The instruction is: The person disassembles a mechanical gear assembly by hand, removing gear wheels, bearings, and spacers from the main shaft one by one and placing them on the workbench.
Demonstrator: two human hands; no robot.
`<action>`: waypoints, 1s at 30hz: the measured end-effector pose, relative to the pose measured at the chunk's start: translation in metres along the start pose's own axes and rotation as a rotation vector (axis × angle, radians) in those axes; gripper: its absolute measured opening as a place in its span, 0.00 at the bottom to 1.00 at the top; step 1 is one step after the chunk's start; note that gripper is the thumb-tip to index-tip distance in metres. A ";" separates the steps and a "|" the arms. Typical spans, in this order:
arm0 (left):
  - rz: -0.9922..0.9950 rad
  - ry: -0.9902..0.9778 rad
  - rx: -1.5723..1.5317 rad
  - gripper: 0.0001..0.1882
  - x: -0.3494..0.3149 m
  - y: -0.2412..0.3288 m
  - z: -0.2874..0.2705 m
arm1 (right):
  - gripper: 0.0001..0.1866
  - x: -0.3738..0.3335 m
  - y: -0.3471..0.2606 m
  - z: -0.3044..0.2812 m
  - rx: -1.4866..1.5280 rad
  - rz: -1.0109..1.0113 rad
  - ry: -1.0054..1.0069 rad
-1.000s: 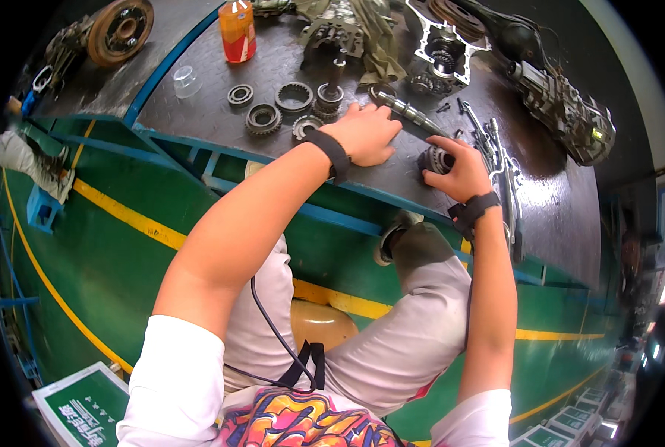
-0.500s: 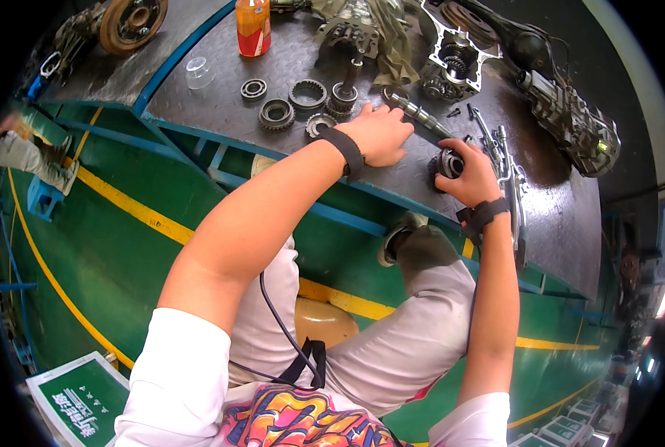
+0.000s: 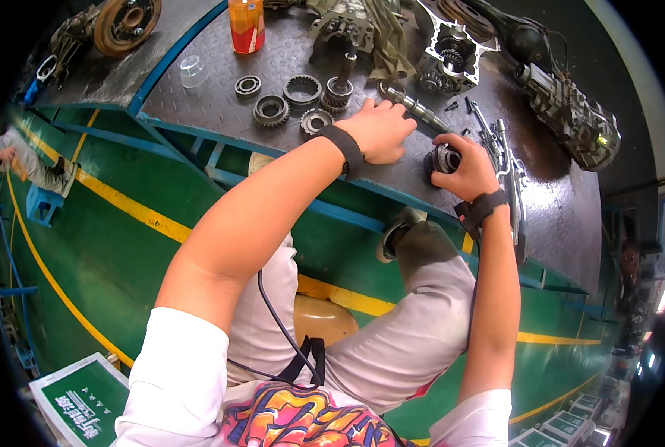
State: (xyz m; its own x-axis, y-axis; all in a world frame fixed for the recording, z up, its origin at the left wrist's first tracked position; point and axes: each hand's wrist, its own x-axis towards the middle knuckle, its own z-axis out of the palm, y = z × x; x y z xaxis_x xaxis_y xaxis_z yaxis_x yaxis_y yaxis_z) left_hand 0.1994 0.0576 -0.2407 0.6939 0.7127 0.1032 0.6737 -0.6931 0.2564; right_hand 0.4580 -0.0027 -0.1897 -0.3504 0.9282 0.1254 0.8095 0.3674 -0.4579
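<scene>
My right hand (image 3: 468, 170) is closed around a dark toothed gear (image 3: 444, 159) near the table's front edge, thumb and fingers on its sides. My left hand (image 3: 379, 132) is back-up over the front edge of the table, its fingers bent and slightly apart, with nothing visible in them. Just beyond it a long stepped metal shaft (image 3: 414, 106) lies slanting towards the right hand. To the left are a gear (image 3: 317, 122), a second gear (image 3: 270, 111), a toothed ring (image 3: 302, 90) and a bearing (image 3: 247, 86). A short shaft (image 3: 345, 71) stands upright in a gear.
Wrenches and sockets (image 3: 501, 149) lie right of my right hand. At the back are an open gearbox housing (image 3: 473, 56), a cloth (image 3: 389, 52), an orange bottle (image 3: 247, 27) and a clear cup (image 3: 192, 71). A large gearbox (image 3: 571, 119) lies at the far right.
The view has shifted slightly. My left hand's fingers have moved a little, and my right hand still holds the gear in nearly the same place.
</scene>
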 end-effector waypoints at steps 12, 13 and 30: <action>0.058 -0.010 -0.055 0.49 0.014 0.023 -0.003 | 0.31 0.008 -0.018 -0.011 0.050 -0.116 0.165; 0.055 -0.020 -0.061 0.50 0.015 0.023 -0.002 | 0.31 0.007 -0.017 -0.015 0.051 -0.128 0.197; 0.243 0.301 0.147 0.41 0.035 0.038 0.018 | 0.33 -0.033 0.031 -0.012 -0.047 0.097 0.049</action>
State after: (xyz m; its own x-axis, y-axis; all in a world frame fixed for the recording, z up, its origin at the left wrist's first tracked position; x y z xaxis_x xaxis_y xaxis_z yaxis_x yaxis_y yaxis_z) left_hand 0.2535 0.0541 -0.2445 0.7466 0.5113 0.4257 0.5437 -0.8376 0.0525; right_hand 0.5002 -0.0214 -0.1969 -0.2472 0.9607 0.1260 0.8601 0.2774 -0.4281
